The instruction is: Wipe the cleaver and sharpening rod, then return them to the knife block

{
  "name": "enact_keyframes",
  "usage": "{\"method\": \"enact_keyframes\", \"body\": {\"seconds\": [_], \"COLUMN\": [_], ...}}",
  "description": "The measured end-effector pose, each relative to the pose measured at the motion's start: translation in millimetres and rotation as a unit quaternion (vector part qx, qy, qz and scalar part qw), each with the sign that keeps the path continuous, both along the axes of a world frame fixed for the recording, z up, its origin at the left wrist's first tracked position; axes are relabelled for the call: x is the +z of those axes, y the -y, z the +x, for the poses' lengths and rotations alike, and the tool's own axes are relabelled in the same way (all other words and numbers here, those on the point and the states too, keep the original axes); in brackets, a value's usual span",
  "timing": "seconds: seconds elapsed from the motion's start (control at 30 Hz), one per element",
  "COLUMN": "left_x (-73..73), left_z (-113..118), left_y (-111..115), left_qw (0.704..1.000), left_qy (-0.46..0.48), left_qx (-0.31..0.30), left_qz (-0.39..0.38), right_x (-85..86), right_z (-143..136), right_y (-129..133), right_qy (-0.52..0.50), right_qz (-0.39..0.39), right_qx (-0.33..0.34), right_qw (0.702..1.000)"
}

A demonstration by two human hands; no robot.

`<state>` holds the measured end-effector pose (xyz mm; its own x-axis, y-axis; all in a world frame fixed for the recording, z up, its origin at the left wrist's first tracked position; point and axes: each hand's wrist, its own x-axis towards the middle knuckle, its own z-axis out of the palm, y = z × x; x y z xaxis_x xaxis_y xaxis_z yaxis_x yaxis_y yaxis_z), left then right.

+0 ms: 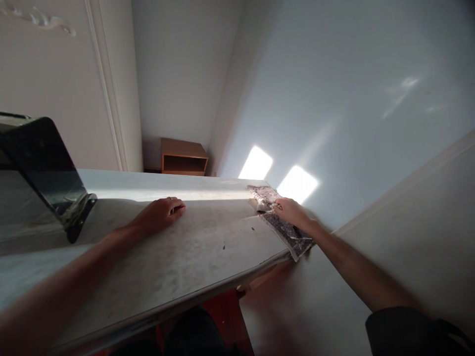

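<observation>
Grey patterned cloth [282, 223] lies along the right end of the pale top [193, 252], its near corner hanging just over the edge. Right hand [292, 210] sits on the cloth's far half, palm down, fingers curled and pinching a bunched fold at its left side; hold looks loose, can't tell how firm. Right arm reaches in from the near right, nearly straight, forearm crossing above the red-brown floor [274, 306], dark sleeve [415, 329] at the upper arm.

Left hand [160, 213] rests flat on the top near its middle, palm down, fingers together and slightly bent, holding nothing. Ring on one finger. Left forearm runs long from the near left corner, low over the surface.

Hands well apart. Small crumbs on the top between them, near the cloth. Dark glossy stand [48, 170] on the left end, tilted. Wooden shelf [183, 156] in the far corner. Two sun patches on the right wall, just beyond the cloth.
</observation>
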<state>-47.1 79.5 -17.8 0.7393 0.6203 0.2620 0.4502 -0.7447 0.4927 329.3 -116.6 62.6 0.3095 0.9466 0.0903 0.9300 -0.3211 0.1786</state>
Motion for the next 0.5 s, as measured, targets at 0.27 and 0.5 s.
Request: {"method": "enact_keyframes", "body": {"seconds": [0.27,0.5], "left_x": [-2.7,-3.4], "left_z": [0,1], "left_y": [-3,-1], "left_qw": [1.0,1.0], "left_qy": [0.001,0.001], "left_qx": [-0.003,0.005], "left_qz": [-0.008,0.003], "right_x": [57.0,32.3], "right_z": [4,2], "right_y": [25,55], "right_qy": [-0.027,-0.137], "right_qz": [0.055,-0.2], "right_qx": [0.078,0.078], "right_qw": [0.995,0.967]}}
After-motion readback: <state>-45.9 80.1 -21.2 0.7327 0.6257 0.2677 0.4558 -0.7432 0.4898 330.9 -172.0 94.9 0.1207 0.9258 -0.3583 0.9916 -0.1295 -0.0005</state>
